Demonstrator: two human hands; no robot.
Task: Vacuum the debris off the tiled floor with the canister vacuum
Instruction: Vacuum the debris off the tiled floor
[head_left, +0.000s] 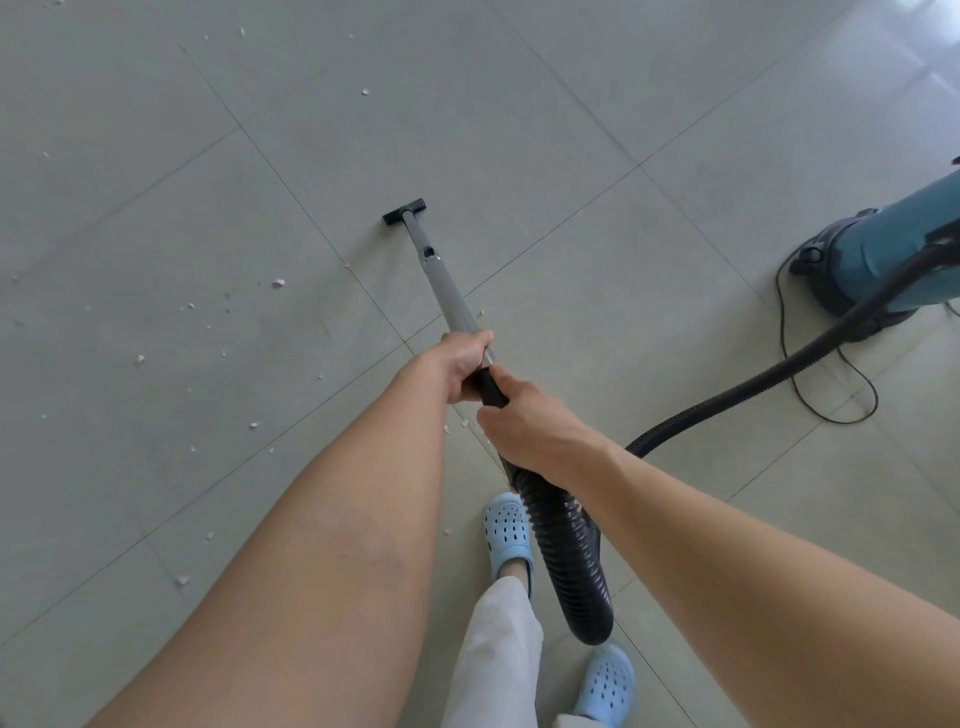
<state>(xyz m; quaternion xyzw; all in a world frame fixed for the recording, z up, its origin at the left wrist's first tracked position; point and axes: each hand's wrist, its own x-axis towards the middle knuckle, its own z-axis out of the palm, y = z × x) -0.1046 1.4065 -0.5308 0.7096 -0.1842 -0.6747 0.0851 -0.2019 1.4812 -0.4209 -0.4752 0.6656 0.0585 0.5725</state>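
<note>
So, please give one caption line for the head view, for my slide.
Both hands, left and right, hold grey metal vacuum wand; black floor nozzle beside scattered pale debris.

We see a smooth tiled floor (519, 130), a bit shiny where light hits its far right corner. We see a grey wand (441, 283) that looks like matt metal. The black hose (566, 551) is ribbed, shiny plastic. The canister (893, 254) is smooth teal plastic. The blue clogs (508, 527) look like soft rubbery foam with holes.
</note>
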